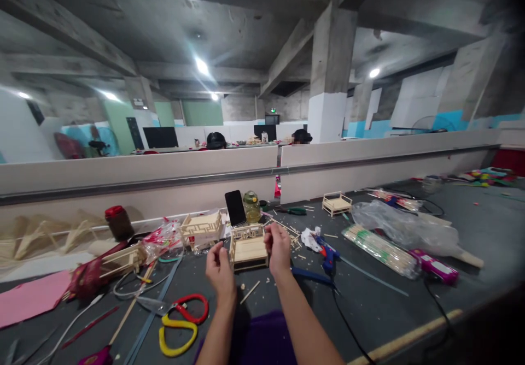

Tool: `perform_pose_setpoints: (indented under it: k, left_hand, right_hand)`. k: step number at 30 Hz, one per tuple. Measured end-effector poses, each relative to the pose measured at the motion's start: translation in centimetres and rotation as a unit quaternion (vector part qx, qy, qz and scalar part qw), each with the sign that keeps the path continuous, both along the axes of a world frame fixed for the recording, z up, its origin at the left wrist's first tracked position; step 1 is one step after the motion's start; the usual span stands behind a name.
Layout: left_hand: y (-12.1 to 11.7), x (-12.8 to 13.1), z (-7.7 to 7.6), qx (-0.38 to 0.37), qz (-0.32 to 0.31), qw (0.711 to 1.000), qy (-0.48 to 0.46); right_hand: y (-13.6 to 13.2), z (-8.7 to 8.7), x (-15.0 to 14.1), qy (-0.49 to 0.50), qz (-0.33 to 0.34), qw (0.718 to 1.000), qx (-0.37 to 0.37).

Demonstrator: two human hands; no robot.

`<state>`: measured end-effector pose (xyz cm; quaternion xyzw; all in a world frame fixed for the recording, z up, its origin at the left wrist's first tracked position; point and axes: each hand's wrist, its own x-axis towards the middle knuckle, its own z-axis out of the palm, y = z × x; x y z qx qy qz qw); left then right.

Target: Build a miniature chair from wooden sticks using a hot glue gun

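Observation:
A miniature bed (249,251) built of pale wooden sticks, with a slatted top and a railing along its back, stands on the dark table between my hands. My left hand (221,272) is beside its left end, fingers curled and thumb against them; whatever they hold, if anything, is hidden. At the right end, my right hand (279,247) is pinched close to the railing, and I cannot make out what lies between the fingertips. Behind the bed a black phone (235,207) leans upright. A second stick-built piece (202,227) stands to the left.
Red-and-yellow-handled scissors (180,324) lie front left. Right of my hands are a blue glue gun (328,255), blue-handled pliers (312,275) and a bagged bundle of sticks (381,249). Another small stick bed (337,204) stands farther back, before a white partition (348,171). Cables cross the table.

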<state>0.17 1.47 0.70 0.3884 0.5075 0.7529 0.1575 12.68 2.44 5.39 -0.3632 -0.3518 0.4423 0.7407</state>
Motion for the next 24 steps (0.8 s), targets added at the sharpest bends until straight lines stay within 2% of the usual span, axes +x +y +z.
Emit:
perform_pose_setpoints:
  k: [3, 5, 9, 12, 17, 24]
  left_hand:
    - [1.0, -0.8, -2.4, 0.017, 0.028, 0.998, 0.050]
    - [1.1, -1.7, -3.5, 0.010, 0.044, 0.997, 0.057]
    - [1.2, -3.0, -3.7, -0.010, 0.055, 0.998, 0.038]
    - [1.4, -3.3, -3.4, -0.046, 0.042, 0.998, 0.016]
    - [1.5, -3.4, -3.9, -0.086, 0.014, 0.995, 0.051]
    - [2.1, -4.0, -4.4, -0.097, 0.006, 0.994, 0.058]
  right_hand:
    - [2.0, -2.1, 1.2, 0.017, -0.101, 0.995, 0.001]
    - [2.8, -3.8, 1.8, 0.004, -0.140, 0.990, -0.008]
    - [4.2, -6.8, 2.6, -0.064, -0.154, 0.986, -0.029]
    - [4.8, -8.0, 2.9, -0.128, -0.133, 0.982, -0.033]
    - [4.4, -8.0, 3.2, -0.200, -0.109, 0.973, -0.041]
    - [3.8, -7.0, 3.5, -0.262, -0.134, 0.953, -0.071]
